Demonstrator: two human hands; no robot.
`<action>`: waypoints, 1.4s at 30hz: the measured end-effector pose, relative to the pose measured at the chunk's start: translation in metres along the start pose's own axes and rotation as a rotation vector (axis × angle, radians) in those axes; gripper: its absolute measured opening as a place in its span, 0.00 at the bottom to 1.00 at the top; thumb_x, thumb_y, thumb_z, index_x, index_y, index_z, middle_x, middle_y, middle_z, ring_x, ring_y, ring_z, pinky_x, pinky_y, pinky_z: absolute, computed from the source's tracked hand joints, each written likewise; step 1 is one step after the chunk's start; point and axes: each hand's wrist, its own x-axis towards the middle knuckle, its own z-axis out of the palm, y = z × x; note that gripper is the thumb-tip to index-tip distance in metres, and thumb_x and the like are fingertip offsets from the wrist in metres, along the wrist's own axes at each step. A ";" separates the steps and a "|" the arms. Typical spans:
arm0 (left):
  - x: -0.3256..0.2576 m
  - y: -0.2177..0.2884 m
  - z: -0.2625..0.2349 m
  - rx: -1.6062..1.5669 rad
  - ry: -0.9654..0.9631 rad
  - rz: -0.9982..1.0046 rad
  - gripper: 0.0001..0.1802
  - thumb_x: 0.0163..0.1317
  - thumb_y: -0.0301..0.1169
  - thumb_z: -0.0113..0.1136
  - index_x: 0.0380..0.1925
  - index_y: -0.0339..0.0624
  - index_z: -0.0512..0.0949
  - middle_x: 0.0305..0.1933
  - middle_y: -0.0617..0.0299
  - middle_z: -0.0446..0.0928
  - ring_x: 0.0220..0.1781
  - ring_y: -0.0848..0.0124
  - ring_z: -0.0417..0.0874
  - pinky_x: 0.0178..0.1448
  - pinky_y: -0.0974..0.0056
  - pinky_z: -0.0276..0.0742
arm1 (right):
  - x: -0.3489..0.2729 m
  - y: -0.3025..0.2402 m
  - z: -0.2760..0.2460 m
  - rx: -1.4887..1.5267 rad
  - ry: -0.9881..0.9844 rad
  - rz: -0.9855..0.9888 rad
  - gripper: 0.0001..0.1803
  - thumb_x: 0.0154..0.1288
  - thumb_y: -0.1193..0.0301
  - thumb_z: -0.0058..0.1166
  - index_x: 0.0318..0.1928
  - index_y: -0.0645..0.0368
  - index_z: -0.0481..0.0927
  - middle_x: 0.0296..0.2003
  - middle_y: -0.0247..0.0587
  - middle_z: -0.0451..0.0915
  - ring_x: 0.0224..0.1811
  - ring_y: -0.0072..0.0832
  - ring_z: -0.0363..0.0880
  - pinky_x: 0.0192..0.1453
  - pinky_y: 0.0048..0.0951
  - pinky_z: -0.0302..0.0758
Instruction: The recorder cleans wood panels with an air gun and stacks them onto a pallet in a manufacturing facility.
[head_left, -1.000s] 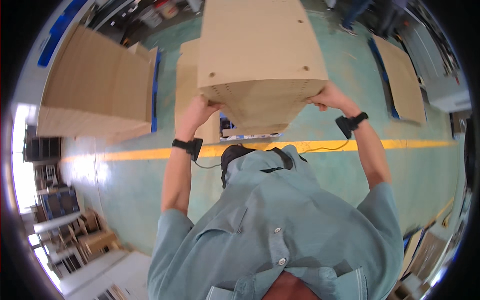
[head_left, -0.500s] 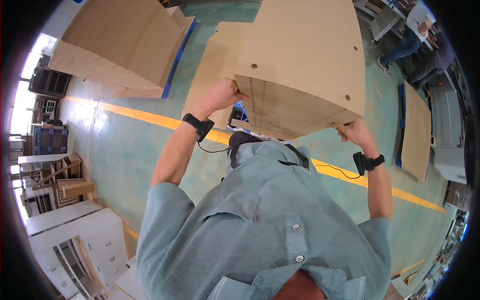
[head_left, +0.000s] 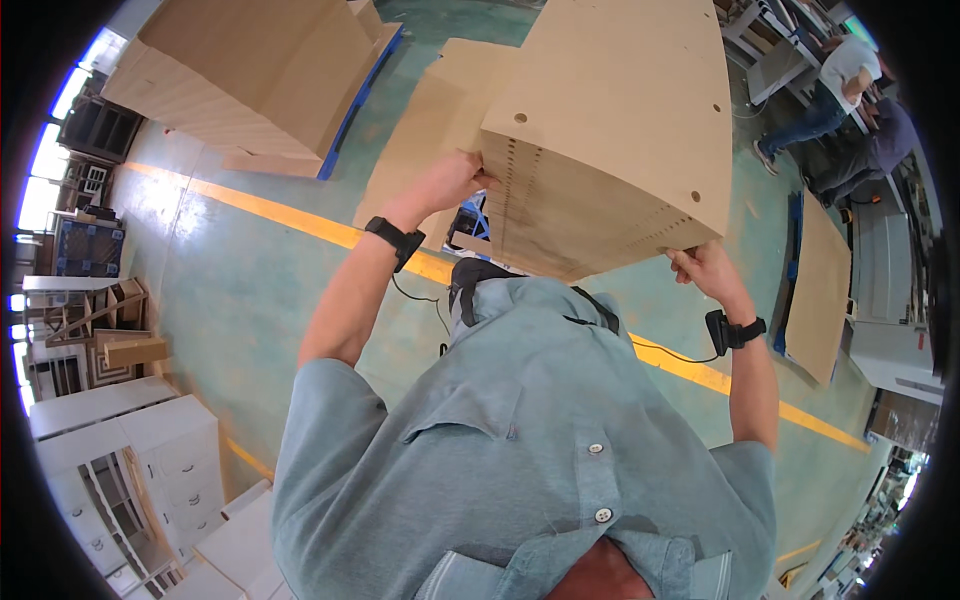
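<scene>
In front of me stands a tall stack of flat brown wooden boards [head_left: 620, 95], with round holes in the top board and columns of small holes down the near side. My left hand [head_left: 455, 183] is closed at the stack's near left corner, its fingertips curled against the board edges. At the near right corner, lower down, my right hand [head_left: 703, 268] is closed with thumb and fingers pinching the edge. How many boards each hand grips cannot be made out. Both wrists carry black strapped devices with cables.
A larger brown stack [head_left: 250, 75] stands on a blue pallet at the left. Brown sheet [head_left: 425, 130] lies beside my stack, and another board [head_left: 820, 290] rests on the right. Two people [head_left: 845, 110] work at the far right. White drawer cabinets [head_left: 180, 465] stand at lower left.
My view has shifted slightly, so the surroundings sit a little differently. Both hands keep their places at the corners of the stack; the left one appears slightly farther right.
</scene>
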 end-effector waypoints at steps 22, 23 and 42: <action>-0.001 0.010 0.010 0.227 0.087 -0.063 0.18 0.60 0.38 0.68 0.35 0.30 0.82 0.33 0.44 0.85 0.36 0.51 0.87 0.41 0.55 0.80 | -0.009 0.022 0.012 -0.210 0.185 -0.284 0.19 0.67 0.59 0.59 0.36 0.66 0.80 0.29 0.51 0.84 0.30 0.47 0.84 0.37 0.42 0.80; -0.002 0.014 0.010 0.238 0.082 -0.063 0.18 0.60 0.38 0.68 0.35 0.30 0.82 0.33 0.44 0.85 0.36 0.51 0.87 0.41 0.55 0.80 | -0.006 0.022 0.017 -0.198 0.188 -0.286 0.19 0.67 0.59 0.59 0.36 0.66 0.80 0.29 0.51 0.84 0.30 0.47 0.84 0.37 0.42 0.80; -0.027 0.000 0.038 -0.086 0.244 -0.375 0.16 0.63 0.33 0.66 0.47 0.33 0.83 0.30 0.58 0.85 0.29 0.69 0.85 0.35 0.64 0.82 | -0.007 0.053 0.002 -0.094 0.017 -0.431 0.17 0.64 0.60 0.62 0.41 0.62 0.82 0.27 0.47 0.84 0.29 0.42 0.84 0.34 0.41 0.77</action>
